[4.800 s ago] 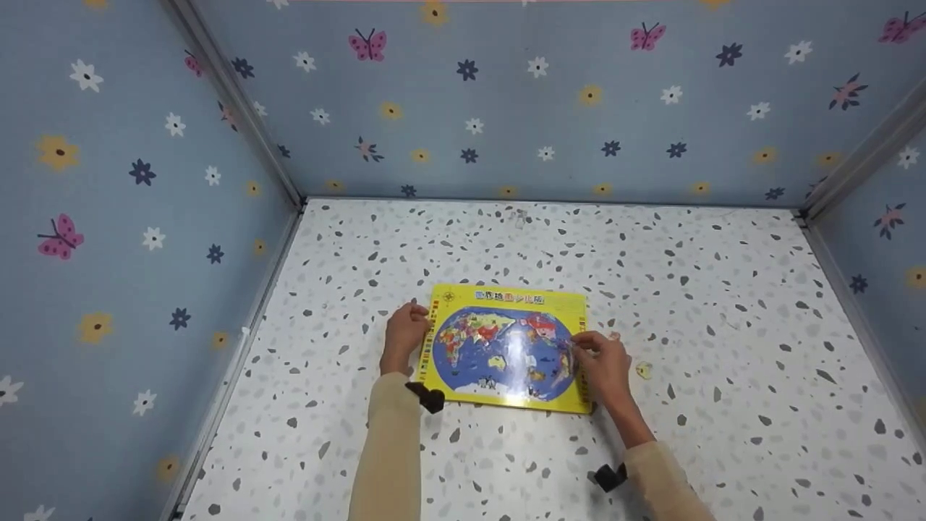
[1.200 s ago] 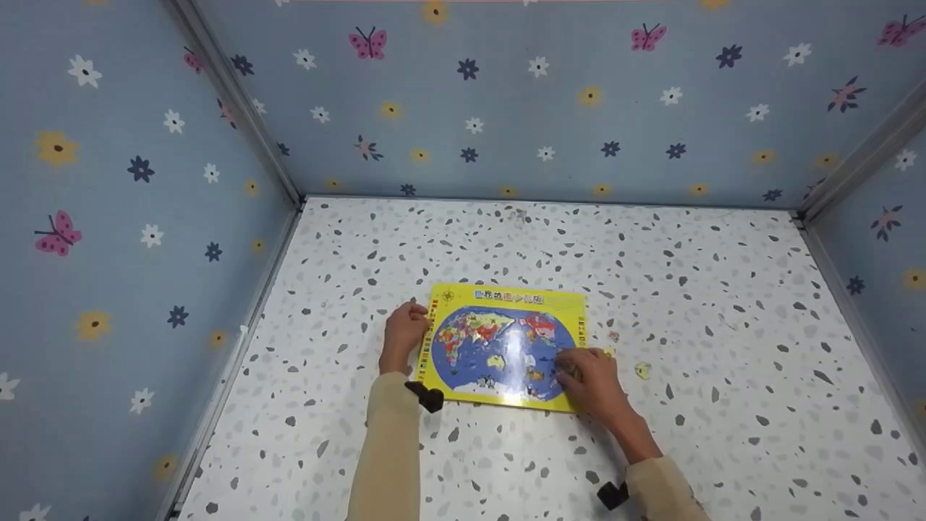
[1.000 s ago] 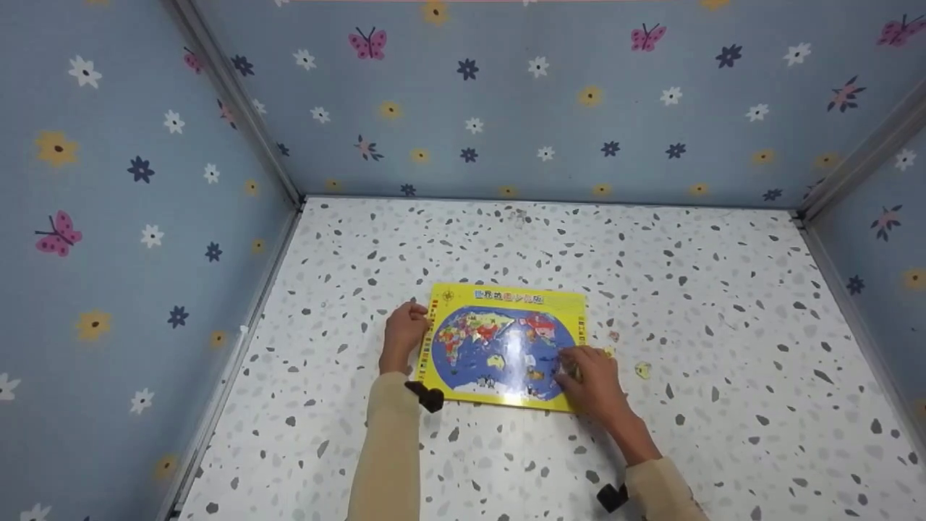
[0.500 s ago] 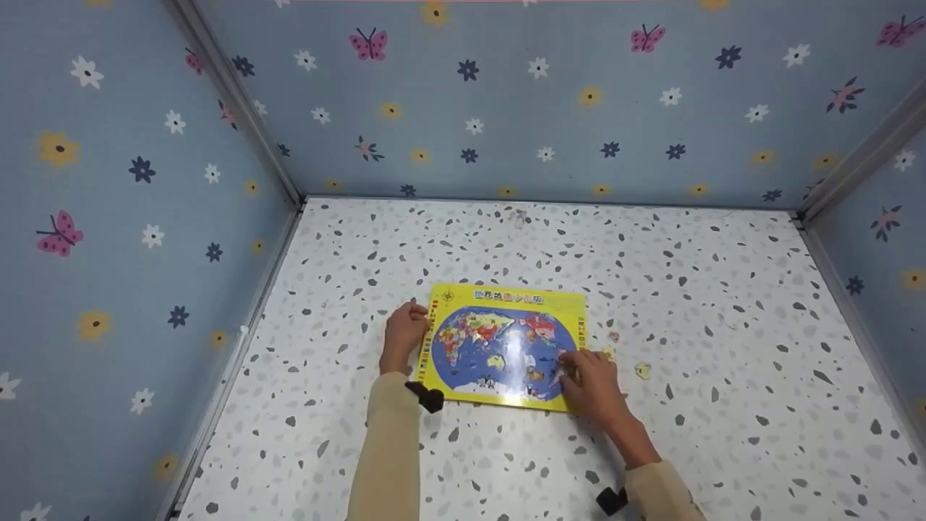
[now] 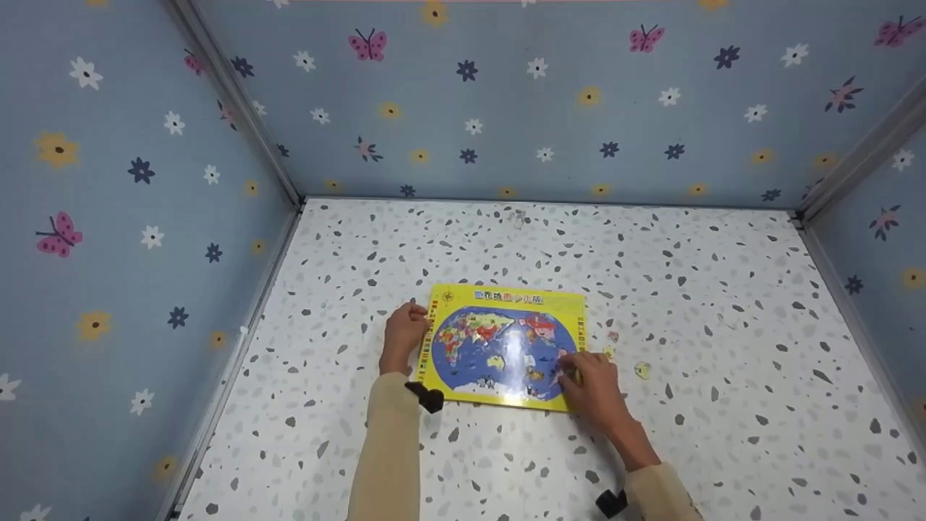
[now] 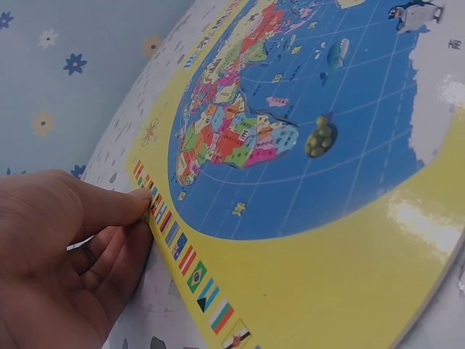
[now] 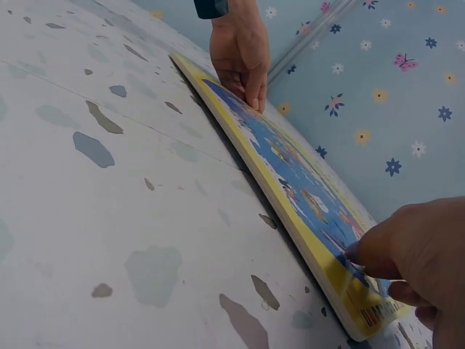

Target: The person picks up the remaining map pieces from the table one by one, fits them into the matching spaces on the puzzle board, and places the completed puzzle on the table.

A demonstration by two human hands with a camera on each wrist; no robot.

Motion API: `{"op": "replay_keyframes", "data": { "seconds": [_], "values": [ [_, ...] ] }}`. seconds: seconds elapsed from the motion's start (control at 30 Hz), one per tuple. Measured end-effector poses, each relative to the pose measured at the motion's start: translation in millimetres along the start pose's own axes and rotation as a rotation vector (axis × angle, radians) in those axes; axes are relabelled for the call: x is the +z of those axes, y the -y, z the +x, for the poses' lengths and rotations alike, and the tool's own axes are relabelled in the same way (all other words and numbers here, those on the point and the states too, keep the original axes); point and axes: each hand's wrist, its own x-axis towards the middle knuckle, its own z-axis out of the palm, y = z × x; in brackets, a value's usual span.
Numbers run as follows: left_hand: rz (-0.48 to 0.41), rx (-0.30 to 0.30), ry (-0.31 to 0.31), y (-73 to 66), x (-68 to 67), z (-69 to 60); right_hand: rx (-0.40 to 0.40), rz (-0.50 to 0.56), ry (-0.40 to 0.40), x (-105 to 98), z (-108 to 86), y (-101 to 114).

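A yellow-bordered world map puzzle board (image 5: 506,416) lies flat on the table in the head view, with coloured land pieces on a blue oval sea. My left hand (image 5: 405,334) pinches the board's left edge between thumb and fingers, beside the row of flags; the left wrist view shows this grip (image 6: 80,240) closely. Over the map's lower right, my right hand (image 5: 595,380) bends its thumb and fingers round a small puzzle piece (image 5: 557,375) at South America. The fingers cover most of that piece. In the right wrist view the thumb (image 7: 381,251) touches the board's surface.
Loose puzzle pieces lie right of the board: a yellow one (image 5: 642,370), a pinkish one (image 5: 613,336) and a small yellow one (image 5: 609,352). The speckled white table (image 5: 723,434) meets blue flowered panels (image 5: 542,94) at the back and sides.
Since the oldest frame my right hand has moved slightly down and left, from the map's right rim onto South America. Over the last second it shifts only slightly. The left hand stays.
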Motion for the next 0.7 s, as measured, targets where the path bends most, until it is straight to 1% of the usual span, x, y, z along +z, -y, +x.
{"op": "replay_keyframes", "data": {
  "seconds": [0.1, 0.23, 0.33, 0.47, 0.57, 0.7],
  "values": [
    [-0.010, -0.004, 0.002, 0.1, -0.3, -0.1, -0.006, 0.015, -0.003, 0, -0.5, 0],
    [-0.005, 0.001, 0.001, 0.1, -0.2, 0.4, -0.013, 0.031, -0.005, -1, -0.4, -1],
    [-0.003, -0.008, 0.001, 0.0, -0.3, 0.5, -0.015, 0.045, -0.016, -4, 0.7, -2],
    [-0.008, -0.015, 0.002, -0.5, -1.4, -0.9, 0.003, 0.046, -0.027, -10, 3.8, -4],
    [-0.008, -0.004, 0.002, -1.3, -2.2, -2.6, 0.015, 0.049, -0.034, -15, 5.2, -7],
    [0.008, 0.036, -0.002, -2.6, -3.4, -5.2, -0.015, 0.048, -0.086, -21, 6.2, -13]
  ]
}}
